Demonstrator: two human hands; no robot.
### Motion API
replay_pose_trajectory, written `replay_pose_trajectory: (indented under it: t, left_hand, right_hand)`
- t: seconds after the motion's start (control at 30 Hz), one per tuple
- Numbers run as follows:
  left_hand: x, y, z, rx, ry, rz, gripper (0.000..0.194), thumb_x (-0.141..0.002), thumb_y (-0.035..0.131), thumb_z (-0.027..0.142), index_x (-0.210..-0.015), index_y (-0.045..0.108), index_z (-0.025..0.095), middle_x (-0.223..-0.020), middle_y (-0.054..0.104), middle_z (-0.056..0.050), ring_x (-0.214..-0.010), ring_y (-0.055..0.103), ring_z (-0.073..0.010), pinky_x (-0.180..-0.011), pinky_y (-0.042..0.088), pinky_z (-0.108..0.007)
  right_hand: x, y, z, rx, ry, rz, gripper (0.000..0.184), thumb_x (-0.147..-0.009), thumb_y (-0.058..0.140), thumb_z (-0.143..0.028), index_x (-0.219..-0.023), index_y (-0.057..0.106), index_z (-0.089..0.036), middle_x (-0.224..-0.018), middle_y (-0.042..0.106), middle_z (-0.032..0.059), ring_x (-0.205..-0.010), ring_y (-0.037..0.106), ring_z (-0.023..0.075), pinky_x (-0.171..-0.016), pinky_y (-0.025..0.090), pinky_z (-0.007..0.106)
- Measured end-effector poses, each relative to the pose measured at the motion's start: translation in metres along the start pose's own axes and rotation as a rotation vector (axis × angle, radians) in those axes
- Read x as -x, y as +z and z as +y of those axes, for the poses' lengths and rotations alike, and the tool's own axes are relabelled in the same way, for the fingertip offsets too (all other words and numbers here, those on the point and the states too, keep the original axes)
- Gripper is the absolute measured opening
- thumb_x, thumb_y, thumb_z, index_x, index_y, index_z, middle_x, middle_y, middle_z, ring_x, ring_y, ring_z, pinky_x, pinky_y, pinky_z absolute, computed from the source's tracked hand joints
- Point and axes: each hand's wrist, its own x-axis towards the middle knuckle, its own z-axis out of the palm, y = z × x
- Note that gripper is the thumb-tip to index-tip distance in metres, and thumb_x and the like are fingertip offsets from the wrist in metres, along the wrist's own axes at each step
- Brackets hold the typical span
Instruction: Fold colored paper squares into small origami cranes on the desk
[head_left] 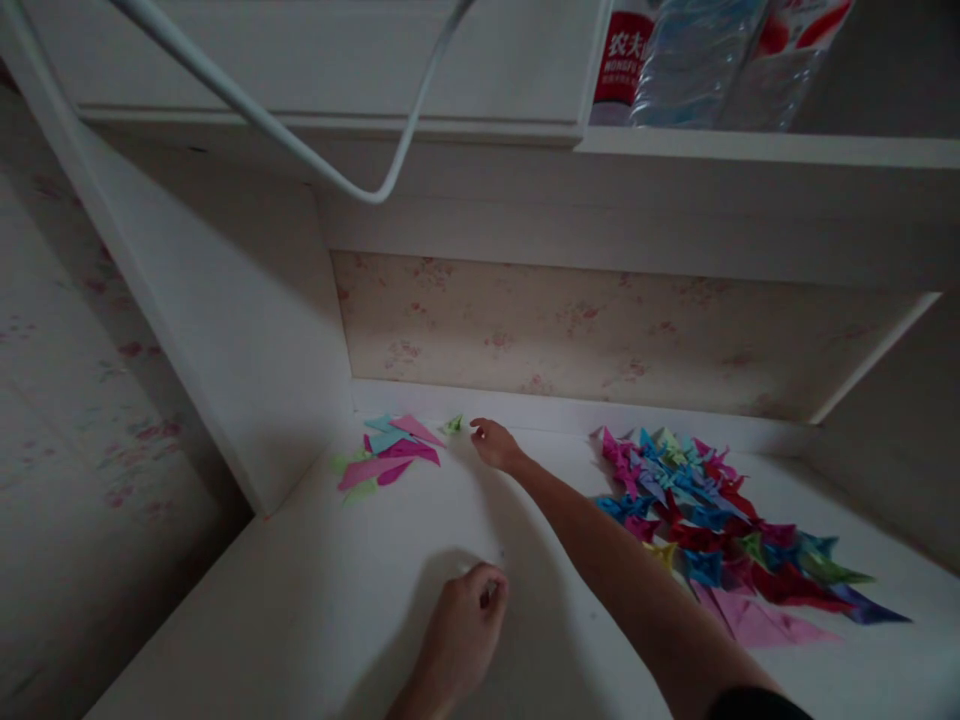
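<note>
Your right hand [495, 444], fingers slightly parted; small green folded-paper figure [454, 425] just beyond them; left hand [460, 622] loosely closed; step, seemingly a reach; next calls for a light pinch.

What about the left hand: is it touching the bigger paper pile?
No, white tabletop shows between the left hand and the bigger paper pile.

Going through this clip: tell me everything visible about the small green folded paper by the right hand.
The small green folded paper is light green with darker patches, creased and pointed; its exact shape is too small to tell. It rests on the white surface near the back ledge, right of the loose coloured papers. The right hand is close beside it, apparently not touching.
</note>
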Motion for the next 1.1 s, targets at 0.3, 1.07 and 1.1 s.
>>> replay_pose_trajectory:
  t: [0.3,1.07,1.1]
  left_hand:
    - [-0.002,0.000,0.000,-0.038,-0.059,-0.034,0.028,-0.086,0.043,0.037,-0.085,0.066,0.021,-0.063,0.064,-0.003,-0.057,0.058,-0.0164,-0.051,0.031,-0.024]
    - [-0.001,0.000,0.000,-0.093,0.051,-0.018,0.024,-0.085,0.043,0.029,-0.081,0.065,0.019,-0.066,0.064,-0.001,-0.060,0.058,-0.0136,-0.057,0.036,-0.021]
    - [0.000,0.000,-0.001,-0.097,0.058,-0.012,0.025,-0.085,0.043,0.030,-0.081,0.065,0.019,-0.066,0.064,-0.001,-0.060,0.058,-0.0137,-0.057,0.036,-0.021]
  right_hand:
    - [-0.031,0.045,-0.040,0.256,-0.018,-0.054,0.032,-0.093,0.048,-0.031,-0.123,0.052,-0.019,-0.114,0.061,0.0087,-0.100,0.060,0.0220,-0.084,0.049,0.041]
    - [0.074,-0.037,0.009,0.007,-0.202,0.008,0.033,-0.092,0.046,-0.025,-0.124,0.053,-0.023,-0.103,0.071,0.0005,-0.091,0.065,0.0126,-0.081,0.045,0.022]
    - [0.086,-0.048,0.019,-0.015,-0.217,-0.006,0.033,-0.091,0.048,-0.026,-0.123,0.054,-0.022,-0.100,0.072,0.0000,-0.088,0.066,0.0117,-0.079,0.045,0.020]
